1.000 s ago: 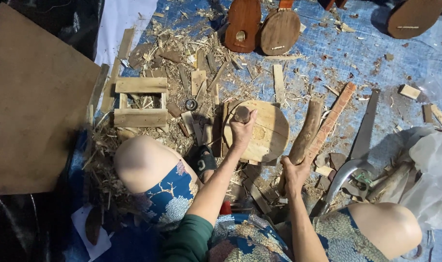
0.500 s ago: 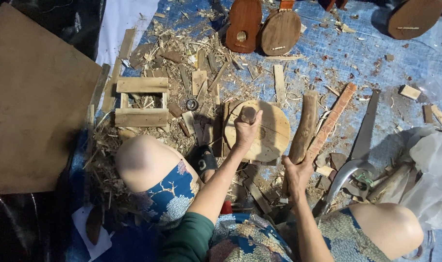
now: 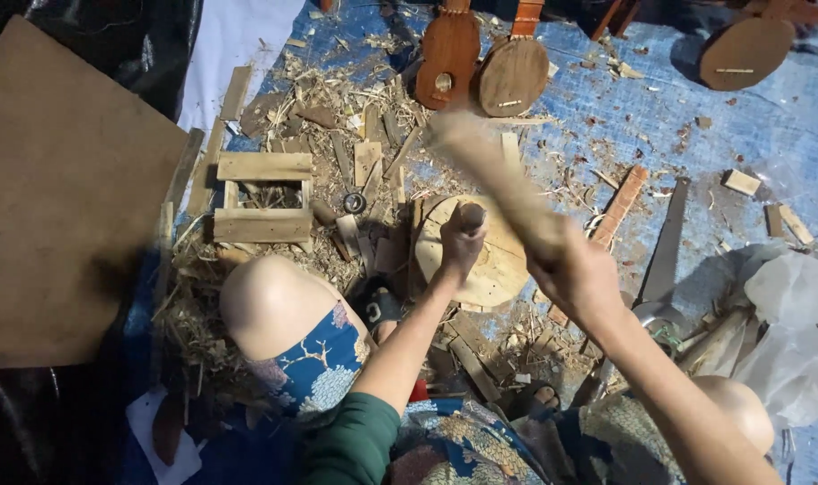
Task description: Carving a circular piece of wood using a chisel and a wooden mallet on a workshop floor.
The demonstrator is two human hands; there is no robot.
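Nearest, two bare knees frame the scene, the left one (image 3: 269,305) above a blue flowered cloth. Between them the left hand (image 3: 461,244) reaches forward, its grip clenched around a short upright peg (image 3: 472,216) whose rounded top shows above the fingers; whether it is a chisel handle or a plain dowel cannot be told. The peg stands on a round wooden disc (image 3: 494,269) that lies flat on the floor amid shavings.

Right of that, the right hand (image 3: 575,274) has its grip closed on a wooden club (image 3: 490,175), which is raised and tilted up to the left over the disc (heavily blurred, so its shape is only roughly readable). Club and peg are apart at this moment.

Just beyond the right hand a handsaw (image 3: 665,256) lies on the blue tarp (image 3: 741,135), with a reddish wood strip (image 3: 620,202) beside it and crumpled clear plastic (image 3: 800,314) at the right edge. Left of the disc sits a small slatted frame (image 3: 263,196) in a heap of chips and offcuts, and a large brown board (image 3: 58,189) fills the left side.

Farthest off, at the top, lie three small stringed-instrument bodies: a waisted one (image 3: 447,58), a round one (image 3: 514,76) touching it, and another (image 3: 746,52) well apart to the right.
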